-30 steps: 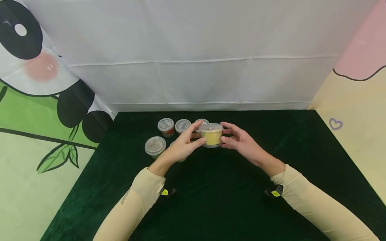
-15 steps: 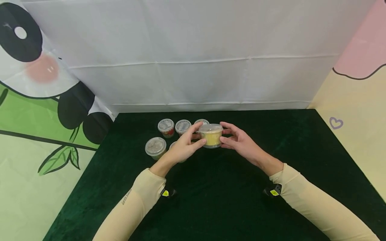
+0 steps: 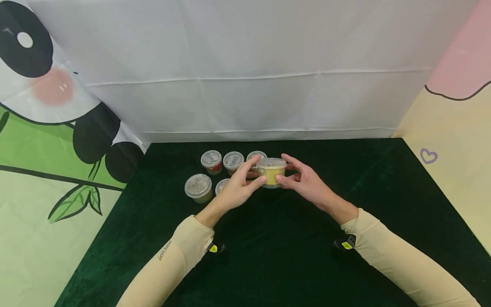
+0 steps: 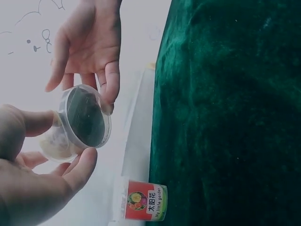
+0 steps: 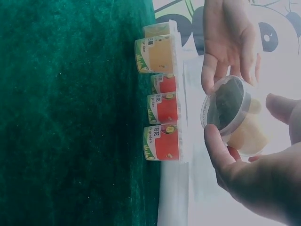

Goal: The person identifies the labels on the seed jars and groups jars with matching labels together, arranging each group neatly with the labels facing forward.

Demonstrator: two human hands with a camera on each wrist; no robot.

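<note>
My left hand (image 3: 237,187) and right hand (image 3: 308,183) hold a clear plastic cup (image 3: 272,172) between them, with a yellow label and a clear lid. It is upright and raised over the table. Each thumb is on the cup's near side, low down, while other fingers reach behind it. From the left wrist, the cup's dark round underside (image 4: 86,117) shows, with the right thumb at its rim. The right wrist view shows the yellowish side wall (image 5: 249,134) and both hands' fingers around it.
Several similar lidded cups stand on the dark green cloth (image 3: 276,256) to the left. Red-labelled ones (image 3: 211,162) form the back row. Nearer stand a larger cup (image 3: 198,187) and one (image 3: 221,186) partly behind my left hand. A white backdrop (image 3: 245,106) rises behind.
The held cup has shifted slightly right and turned a little, its label now showing differently. My left hand has moved slightly right, and the right thumb lies further across the cup's front.
</note>
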